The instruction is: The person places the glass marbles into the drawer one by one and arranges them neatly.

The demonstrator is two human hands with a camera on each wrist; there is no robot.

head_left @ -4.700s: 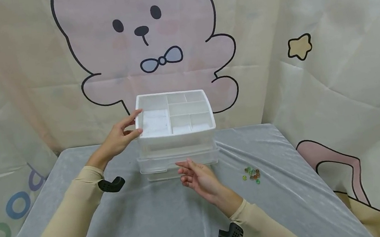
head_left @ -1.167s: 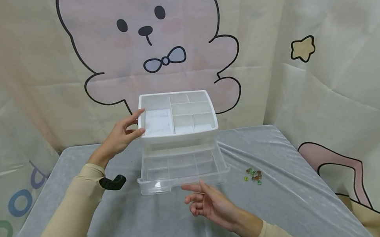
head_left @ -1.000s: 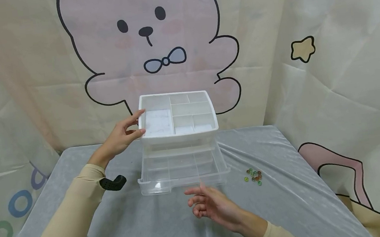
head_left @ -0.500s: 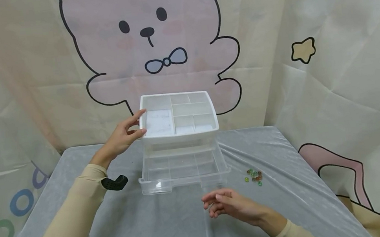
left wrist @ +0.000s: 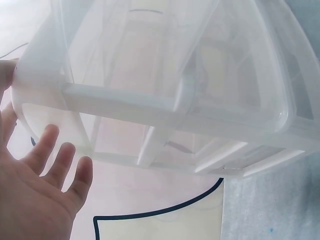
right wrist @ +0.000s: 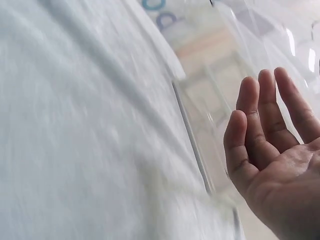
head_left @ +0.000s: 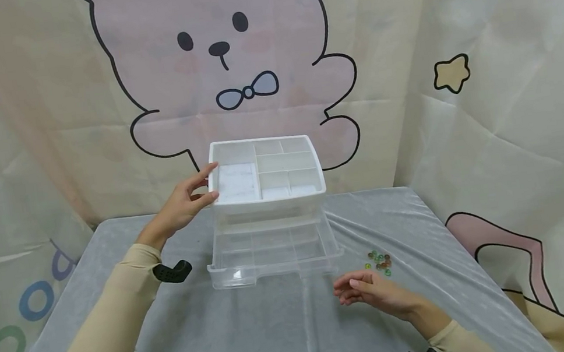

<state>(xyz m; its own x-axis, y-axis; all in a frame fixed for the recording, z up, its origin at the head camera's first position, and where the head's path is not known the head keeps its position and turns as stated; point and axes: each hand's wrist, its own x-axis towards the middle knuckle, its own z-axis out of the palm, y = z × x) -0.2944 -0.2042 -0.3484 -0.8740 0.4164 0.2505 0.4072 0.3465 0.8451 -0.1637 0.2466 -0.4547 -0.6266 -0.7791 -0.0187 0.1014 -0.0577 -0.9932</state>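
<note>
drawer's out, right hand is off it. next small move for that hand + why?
Probably carry the right hand a little further right to the beads and pinch some up. The clear drawer stands pulled out and looks empty, the hand is open and holds nothing, and the beads lie loose on the cloth close beside it. The left hand steadies the organizer's top corner.

A translucent, glossy plastic organizer (head_left: 267, 186) with a clear drawer (head_left: 273, 256) stood on a matt, velvety grey cloth (head_left: 260, 343); the small beads (head_left: 379, 262) nearby appeared to be glass.
</note>
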